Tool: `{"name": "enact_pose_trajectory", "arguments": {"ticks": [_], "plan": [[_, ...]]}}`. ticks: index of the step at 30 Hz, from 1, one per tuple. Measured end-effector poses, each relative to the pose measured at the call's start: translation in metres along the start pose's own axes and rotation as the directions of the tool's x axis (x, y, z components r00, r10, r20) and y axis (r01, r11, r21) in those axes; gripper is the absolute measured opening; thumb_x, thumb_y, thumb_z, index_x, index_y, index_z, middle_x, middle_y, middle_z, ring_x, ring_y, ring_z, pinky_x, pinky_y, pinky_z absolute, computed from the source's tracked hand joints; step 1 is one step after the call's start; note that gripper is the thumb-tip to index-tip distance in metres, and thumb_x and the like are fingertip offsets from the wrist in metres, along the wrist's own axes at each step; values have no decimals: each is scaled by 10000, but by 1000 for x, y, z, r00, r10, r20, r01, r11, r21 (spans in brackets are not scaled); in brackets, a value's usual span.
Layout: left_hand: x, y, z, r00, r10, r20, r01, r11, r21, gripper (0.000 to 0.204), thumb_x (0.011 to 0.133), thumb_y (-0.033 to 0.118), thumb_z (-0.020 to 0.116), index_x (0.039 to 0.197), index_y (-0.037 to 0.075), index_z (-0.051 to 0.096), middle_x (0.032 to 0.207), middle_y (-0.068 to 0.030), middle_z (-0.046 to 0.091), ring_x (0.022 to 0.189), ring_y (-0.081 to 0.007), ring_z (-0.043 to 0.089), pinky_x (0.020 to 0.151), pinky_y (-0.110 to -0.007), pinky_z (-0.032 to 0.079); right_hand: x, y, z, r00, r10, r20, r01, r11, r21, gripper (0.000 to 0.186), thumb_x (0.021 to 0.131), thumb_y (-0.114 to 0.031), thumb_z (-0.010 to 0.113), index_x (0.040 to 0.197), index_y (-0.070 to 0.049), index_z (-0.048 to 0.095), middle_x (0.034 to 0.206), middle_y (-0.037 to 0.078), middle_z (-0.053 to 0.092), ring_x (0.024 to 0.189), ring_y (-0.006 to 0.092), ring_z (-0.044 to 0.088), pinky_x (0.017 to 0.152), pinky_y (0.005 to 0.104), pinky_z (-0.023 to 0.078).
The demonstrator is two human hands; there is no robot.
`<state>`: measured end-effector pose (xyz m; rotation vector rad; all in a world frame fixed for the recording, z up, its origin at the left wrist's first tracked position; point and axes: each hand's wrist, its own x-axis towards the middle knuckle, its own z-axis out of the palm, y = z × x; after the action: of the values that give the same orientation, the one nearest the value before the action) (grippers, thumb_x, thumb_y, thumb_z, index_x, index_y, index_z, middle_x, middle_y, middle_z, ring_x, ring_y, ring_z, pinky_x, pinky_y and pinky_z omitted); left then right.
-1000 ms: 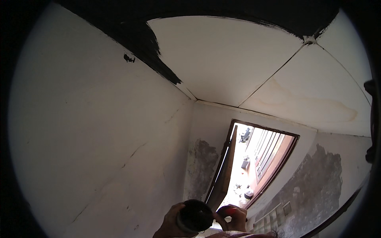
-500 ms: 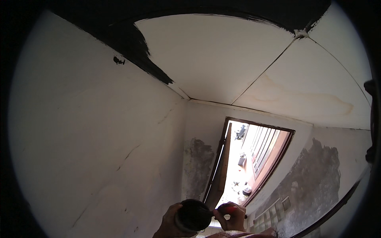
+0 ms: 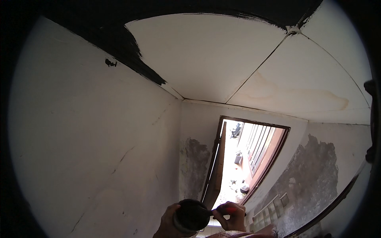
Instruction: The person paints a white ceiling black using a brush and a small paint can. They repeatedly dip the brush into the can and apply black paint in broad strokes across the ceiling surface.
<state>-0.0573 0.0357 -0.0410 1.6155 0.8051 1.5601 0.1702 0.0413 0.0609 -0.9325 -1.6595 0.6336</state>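
My left hand (image 3: pixel 166 222) is closed round a round container (image 3: pixel 191 216) at the bottom of the picture, and its dark mouth faces me. In my right hand (image 3: pixel 235 219) is a paintbrush (image 3: pixel 224 209) with a dark and red handle, gripped between the fingers. The brush's head end reaches the container's rim; its bristles cannot be made out against the dark inside. Overhead, the pale ceiling (image 3: pixel 190 55) carries a wide band of black paint (image 3: pixel 137 63) along its left edge and across the top, with ragged brush edges.
A plain wall (image 3: pixel 87 139) with thin cracks and a black smear (image 3: pixel 111 62) rises on the left. Ahead, an open doorway (image 3: pixel 238 158) with a dark frame lets in bright light. Grey bare patches (image 3: pixel 313 170) mark the right wall, near a pale lattice block (image 3: pixel 270 214).
The view has shifted slightly, so the ceiling, walls and doorway sit a little further left. Both hands keep their hold on the container and paintbrush.
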Motion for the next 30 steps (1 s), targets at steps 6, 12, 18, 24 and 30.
{"name": "enact_pose_trajectory", "arguments": {"ticks": [6, 12, 18, 24, 30], "plan": [[-2, -3, -9, 986, 165, 11, -161, 944, 289, 1032, 604, 356, 928, 1449, 41, 426, 1357, -236, 560, 1235, -401, 589, 1067, -488, 485, 0, 3, -3, 987, -157, 40, 161, 980, -120, 122, 814, -70, 834, 837, -23, 724, 741, 81, 730, 674, 154, 731, 624, 277, 567], [-3, -8, -8, 956, 292, 24, -270, 846, 459, 1186, 509, 409, 1005, 1466, 43, 406, 1369, -258, 533, 1241, -448, 571, 1050, -503, 489, -7, 10, -4, 993, -81, -91, 80, 997, -14, 138, 823, -5, 809, 850, 19, 676, 766, 91, 722, 657, 140, 714, 613, 266, 562], [3, -20, -1, 955, 296, -1, -257, 833, 490, 1196, 509, 440, 992, 1475, 72, 392, 1393, -276, 507, 1255, -468, 558, 1035, -521, 502, -7, 23, -7, 978, -13, -208, 42, 990, 133, 188, 821, 43, 797, 930, 45, 644, 778, 107, 705, 723, 149, 715, 654, 266, 575], [7, -24, 8, 937, 349, 7, -303, 805, 510, 1196, 496, 450, 986, 1482, 122, 394, 1405, -259, 505, 1238, -455, 579, 1004, -515, 533, -10, 30, -12, 977, -92, -194, 94, 996, 2, 181, 843, -27, 799, 942, 43, 664, 803, 106, 708, 725, 137, 707, 641, 259, 561], [9, -19, 9, 943, 334, 1, -288, 811, 510, 1194, 495, 435, 986, 1478, 109, 392, 1399, -257, 507, 1242, -443, 579, 1010, -507, 532, 0, 21, -14, 983, -137, -124, 131, 990, -56, 184, 843, -22, 802, 937, 39, 655, 813, 92, 701, 702, 132, 693, 632, 246, 555]]}}
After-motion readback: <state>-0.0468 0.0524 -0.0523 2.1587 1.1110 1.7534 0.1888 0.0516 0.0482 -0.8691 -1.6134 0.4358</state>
